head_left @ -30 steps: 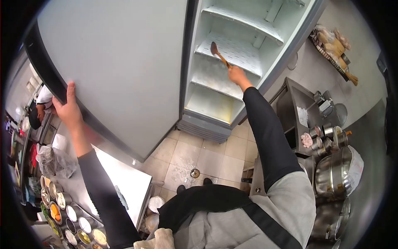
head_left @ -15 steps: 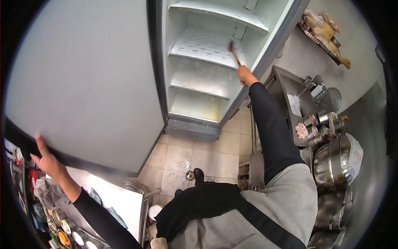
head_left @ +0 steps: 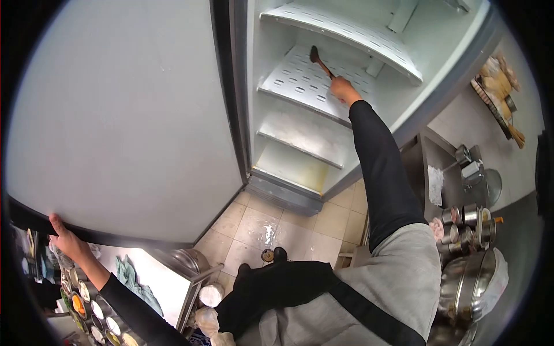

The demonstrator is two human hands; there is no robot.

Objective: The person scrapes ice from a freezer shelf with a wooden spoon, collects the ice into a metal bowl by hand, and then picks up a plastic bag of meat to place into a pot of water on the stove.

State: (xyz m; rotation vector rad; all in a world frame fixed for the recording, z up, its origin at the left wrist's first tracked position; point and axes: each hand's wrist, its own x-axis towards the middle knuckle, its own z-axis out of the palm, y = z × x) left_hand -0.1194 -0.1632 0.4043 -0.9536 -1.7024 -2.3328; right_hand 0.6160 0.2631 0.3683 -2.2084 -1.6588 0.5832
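My left hand (head_left: 71,242) grips the outer edge of the open fridge door (head_left: 127,115), its thumb over the grey face and its fingers behind the edge. Stretched into the tall fridge, my right hand (head_left: 344,90) is closed round the brown handle of a tool with a dark oval head (head_left: 314,54); I cannot make out its exact kind. The tool's head is over the perforated white shelf (head_left: 294,86), towards its back. Another slotted shelf (head_left: 340,29) is above. Below lie a frosted shelf (head_left: 300,135) and a yellow-stained bottom (head_left: 294,167).
Wet tiles (head_left: 254,228) lie before the fridge. A white worktop with a teal cloth (head_left: 135,282) and several food containers (head_left: 95,308) stand at lower left. To the right are a steel sink (head_left: 433,155), metal pots (head_left: 467,282) and a loaded wire basket (head_left: 490,109).
My view has shifted, so the fridge appears larger and further right. The tool's head has moved left and deeper over the shelf. My left hand stays on the door edge.
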